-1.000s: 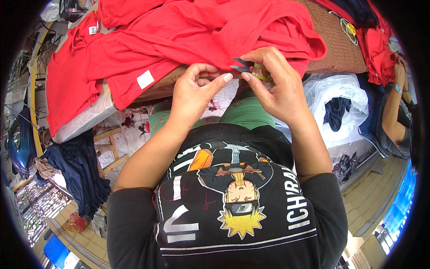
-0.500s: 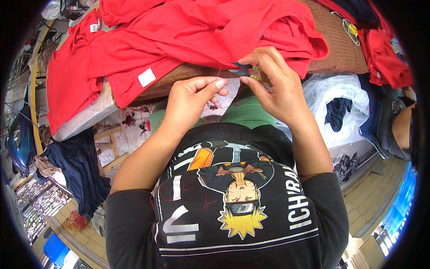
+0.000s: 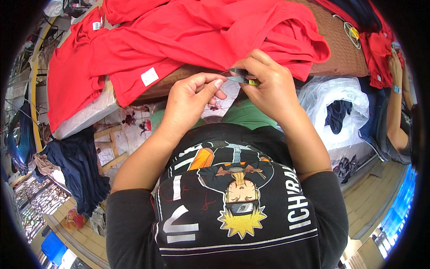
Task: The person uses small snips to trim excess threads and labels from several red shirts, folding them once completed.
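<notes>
Right grip (image 3: 271, 87) closed around snips (image 3: 237, 79), blades parted, pointing left. Left grip (image 3: 190, 99) just beside the blade tips, thumb and forefinger pinched together; what lies between them is too fine to tell. Red cloth (image 3: 179, 40) rumpled over the brown surface (image 3: 338, 62), just beyond both grips. Main risk: a nick to the left fingertips (image 3: 218, 83) should either grip slip, the gap being slight. Lesser risk: a snipped fold, if the blades stray forward.

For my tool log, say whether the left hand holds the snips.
No, the right hand holds the snips, their blades toward the left hand.
</notes>
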`<state>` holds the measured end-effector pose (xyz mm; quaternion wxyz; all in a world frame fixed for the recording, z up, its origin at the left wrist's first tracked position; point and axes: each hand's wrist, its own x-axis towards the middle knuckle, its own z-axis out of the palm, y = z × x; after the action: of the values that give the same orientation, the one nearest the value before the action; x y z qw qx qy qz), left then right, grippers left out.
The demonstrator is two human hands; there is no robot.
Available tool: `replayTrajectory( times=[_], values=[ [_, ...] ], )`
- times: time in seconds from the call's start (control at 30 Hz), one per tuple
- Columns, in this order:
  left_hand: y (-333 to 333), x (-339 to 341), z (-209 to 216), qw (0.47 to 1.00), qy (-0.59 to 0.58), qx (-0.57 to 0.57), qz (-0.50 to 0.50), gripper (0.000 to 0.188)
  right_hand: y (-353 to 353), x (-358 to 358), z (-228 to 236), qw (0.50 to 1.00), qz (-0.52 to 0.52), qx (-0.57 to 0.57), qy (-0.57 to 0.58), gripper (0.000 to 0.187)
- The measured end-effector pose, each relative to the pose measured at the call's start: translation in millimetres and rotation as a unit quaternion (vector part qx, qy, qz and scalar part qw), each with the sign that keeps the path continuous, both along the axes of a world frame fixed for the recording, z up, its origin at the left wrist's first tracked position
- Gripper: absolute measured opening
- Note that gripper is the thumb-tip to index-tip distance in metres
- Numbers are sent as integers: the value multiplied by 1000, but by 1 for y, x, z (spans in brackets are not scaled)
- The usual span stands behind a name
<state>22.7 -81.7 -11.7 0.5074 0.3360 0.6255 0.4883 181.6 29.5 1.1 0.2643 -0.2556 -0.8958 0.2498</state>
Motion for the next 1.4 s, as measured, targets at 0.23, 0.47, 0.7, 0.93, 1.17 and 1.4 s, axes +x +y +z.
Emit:
replayTrajectory(
  times=[0.23, 0.47, 0.7, 0.93, 1.17, 1.4],
  values=[
    [-3, -2, 1, 998, 17, 40, -34, 24, -12, 16, 6, 999, -1, 42, 24, 31],
    [-4, 0, 4, 998, -21, 25, -61, 26, -20, 23, 13, 998, 53, 22, -19, 36],
    [-4, 4, 6, 997, -46, -3, -61, 25, -30, 24, 13, 988, 149, 27, -34, 41],
    [-10, 2, 4, 998, 4, -17, -68, 22, -13, 26, 17, 997, 80, -21, 11, 31],
    [-12, 6, 8, 998, -4, -15, -68, 22, -5, 27, 8, 995, 53, 79, -10, 24],
    [-11, 5, 6, 997, -14, -21, -72, 23, -8, 22, 1, 997, 62, 44, 18, 20]
  ],
)
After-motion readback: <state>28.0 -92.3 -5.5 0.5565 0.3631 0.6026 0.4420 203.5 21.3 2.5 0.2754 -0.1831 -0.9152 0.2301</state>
